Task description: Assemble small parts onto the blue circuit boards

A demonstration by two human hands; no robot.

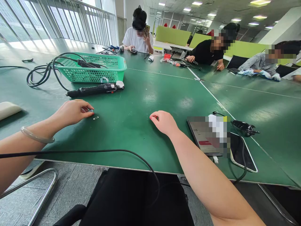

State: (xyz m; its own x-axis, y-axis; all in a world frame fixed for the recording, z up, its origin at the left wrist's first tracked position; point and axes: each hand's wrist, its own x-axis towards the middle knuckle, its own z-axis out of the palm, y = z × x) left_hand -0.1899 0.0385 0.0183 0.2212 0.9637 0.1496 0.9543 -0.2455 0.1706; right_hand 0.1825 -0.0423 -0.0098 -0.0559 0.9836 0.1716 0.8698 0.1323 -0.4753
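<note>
My left hand (72,111) is over the green table (131,135), its thumb and fingers pinched round a small grey-blue piece (91,110) whose kind is too small to make out. Just past the fingertips a small silvery piece (95,118) with a slot-like outline lies flat on the tabletop. Further right, my right hand (164,121) rests low over the table with thumb and fingertips pressed together. Anything between those fingertips is hidden or too small to name. Beyond my left hand lies a black electric screwdriver (94,90) on its side.
A green perforated basket (94,70) with black cables stands behind the screwdriver. At right lie a tablet (199,135), a phone (244,153) and a black cable plug (244,128). A cable (94,151) crosses near the front edge. Several people sit at the far side.
</note>
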